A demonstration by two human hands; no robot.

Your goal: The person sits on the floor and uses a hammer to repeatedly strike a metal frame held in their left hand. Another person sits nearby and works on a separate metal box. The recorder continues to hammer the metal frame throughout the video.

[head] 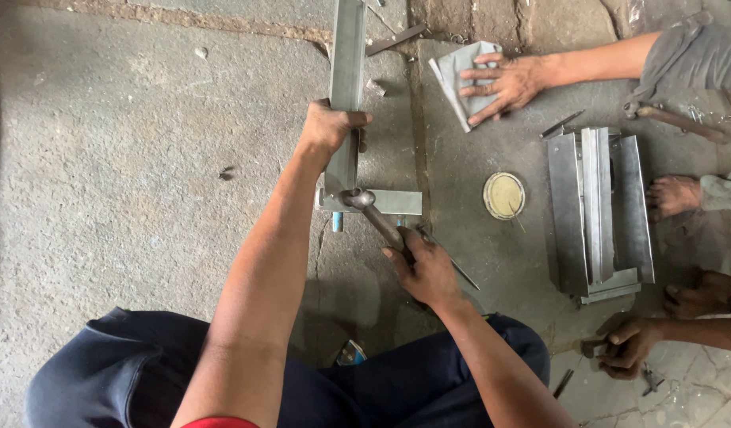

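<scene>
1. Head view, the hands: the person's left hand (pixel 331 127) is wrapped around a long grey metal channel (pixel 346 79) that lies on the stone floor (pixel 128 158), pinning it down. The right hand (pixel 426 269) is closed around the handle of a hammer (pixel 373 215), whose head rests on the corner where the long piece meets a short cross piece (pixel 393 202).
2. Progress, as a judgement: the two pieces already sit at a right angle, so the corner looks formed; whether it is fixed cannot be told. A stack of finished-looking bent sheet-metal channels (pixel 599 210) lies to the right, well apart.
3. Containers: a small round tin lid or dish (pixel 504 195) lies on the floor between the corner and the stack; it appears to hold only a yellowish surface, contents unclear.
4. Others: a co-worker's hand (pixel 504 83) presses flat on a folded grey sheet (pixel 461 75); another hand (pixel 631 345) grips a dark tool low on the right.
</scene>
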